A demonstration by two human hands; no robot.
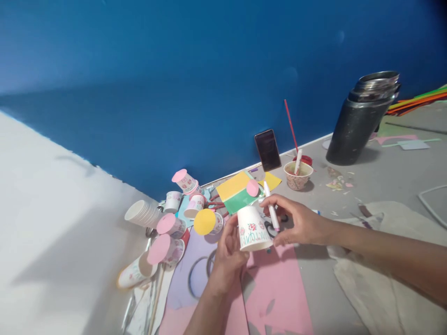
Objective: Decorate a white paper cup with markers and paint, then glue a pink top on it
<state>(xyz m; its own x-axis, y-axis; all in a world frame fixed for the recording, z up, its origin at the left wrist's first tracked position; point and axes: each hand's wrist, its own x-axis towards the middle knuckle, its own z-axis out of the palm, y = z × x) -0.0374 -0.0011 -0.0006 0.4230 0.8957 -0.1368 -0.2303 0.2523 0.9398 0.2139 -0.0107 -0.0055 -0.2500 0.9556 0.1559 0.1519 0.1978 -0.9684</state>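
My left hand [228,251] is wrapped around a white paper cup [252,228] with printed flowers and green lettering. The cup is upside down, its wide rim tilted toward me. In my right hand [293,221] a white marker [271,204] is pinched between thumb and fingers, its pinkish end pointing down. The marker is just right of the cup, and my right fingertips are close to the cup's side. Behind the marker, black scissor handles [269,229] show in part. Pink paper [279,284] with cut-out gaps lies beneath my hands.
Left are several paper cups with pink paper circles [159,249], one with a yellow circle [205,222], and a cup stack [142,213]. A phone [268,150] leans on the blue wall. A cut-down cup [298,176], a dark flask [361,121] and a cloth [380,265] are right.
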